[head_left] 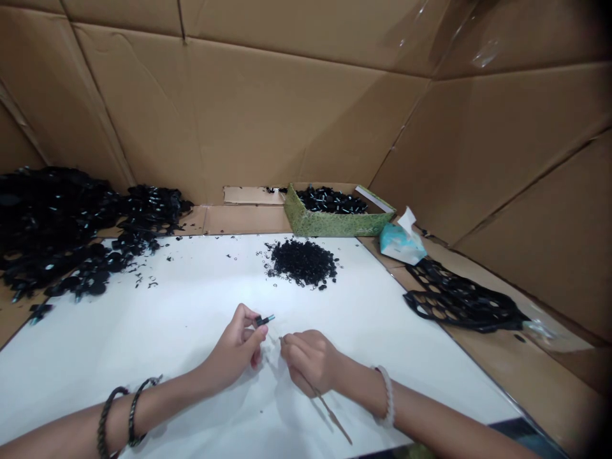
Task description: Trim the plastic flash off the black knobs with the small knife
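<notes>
Hands [241, 344] [310, 360] central; well within tabletop edges [454, 339]

The view's left edge cuts off the heap of black parts [52, 213]. The right hand [310, 360] hides part of a thin tool [333, 417]; its tip is too small to make out.

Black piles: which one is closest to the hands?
The middle pile on the white tabletop, just beyond the left hand and right hand. The boxed pile and the big left pile lie farther away.
</notes>
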The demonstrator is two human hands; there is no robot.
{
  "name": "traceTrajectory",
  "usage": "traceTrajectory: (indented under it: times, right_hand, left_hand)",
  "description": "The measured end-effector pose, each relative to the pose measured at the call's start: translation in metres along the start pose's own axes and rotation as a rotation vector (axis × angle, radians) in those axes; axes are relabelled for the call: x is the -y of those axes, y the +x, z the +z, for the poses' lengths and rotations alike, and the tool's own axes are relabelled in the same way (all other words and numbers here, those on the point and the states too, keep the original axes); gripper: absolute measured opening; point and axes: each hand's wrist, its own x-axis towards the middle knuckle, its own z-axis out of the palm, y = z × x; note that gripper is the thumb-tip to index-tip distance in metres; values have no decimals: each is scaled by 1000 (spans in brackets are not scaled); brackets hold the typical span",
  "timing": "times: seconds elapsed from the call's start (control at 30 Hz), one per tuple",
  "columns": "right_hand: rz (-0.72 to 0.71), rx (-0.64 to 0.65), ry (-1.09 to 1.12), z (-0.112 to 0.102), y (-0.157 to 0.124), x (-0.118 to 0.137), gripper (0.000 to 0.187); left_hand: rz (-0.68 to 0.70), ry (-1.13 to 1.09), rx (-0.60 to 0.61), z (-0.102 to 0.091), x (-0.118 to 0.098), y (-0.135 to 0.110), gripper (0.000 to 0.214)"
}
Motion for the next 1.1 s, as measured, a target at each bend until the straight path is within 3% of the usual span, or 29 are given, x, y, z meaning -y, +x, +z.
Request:
traceTrajectory:
  times: [1.1]
  right_hand:
    - [16,100,-126,0,3,1,14]
  left_hand:
    - [-5,-25,125,-7,4,8,28]
